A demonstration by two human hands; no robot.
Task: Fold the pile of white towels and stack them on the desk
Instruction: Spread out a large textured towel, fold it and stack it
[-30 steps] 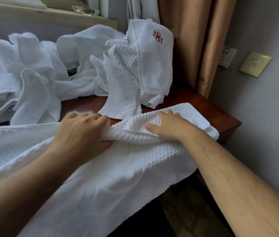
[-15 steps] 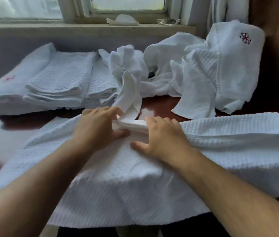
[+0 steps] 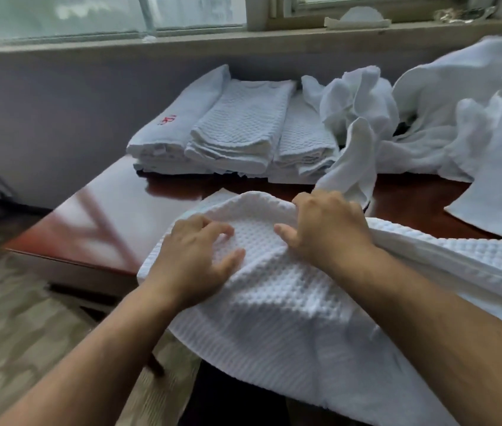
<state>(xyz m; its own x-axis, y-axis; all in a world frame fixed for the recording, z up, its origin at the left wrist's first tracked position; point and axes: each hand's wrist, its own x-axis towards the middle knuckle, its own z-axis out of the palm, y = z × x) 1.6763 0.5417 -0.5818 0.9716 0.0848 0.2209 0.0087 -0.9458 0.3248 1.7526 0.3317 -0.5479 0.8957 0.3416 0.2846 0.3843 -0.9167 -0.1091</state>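
Towel (image 3: 274, 302), waffle weave: lies across the near edge of the worktop (image 3: 114, 210), a good part hanging off toward me. Left grip (image 3: 194, 256) presses it flat, fingers spread, grasping nothing. Right grip (image 3: 326, 226) is curled over a raised fold. Risks: if I let go, the hanging weight likely drags it off. A tail of the loose pile (image 3: 363, 155) lies just beyond my right knuckles and could get folded in. An uneven pull would skew the edges.

Head-worn view looks forward and down, close over the desk (image 3: 111, 219), facing the window (image 3: 89, 13)
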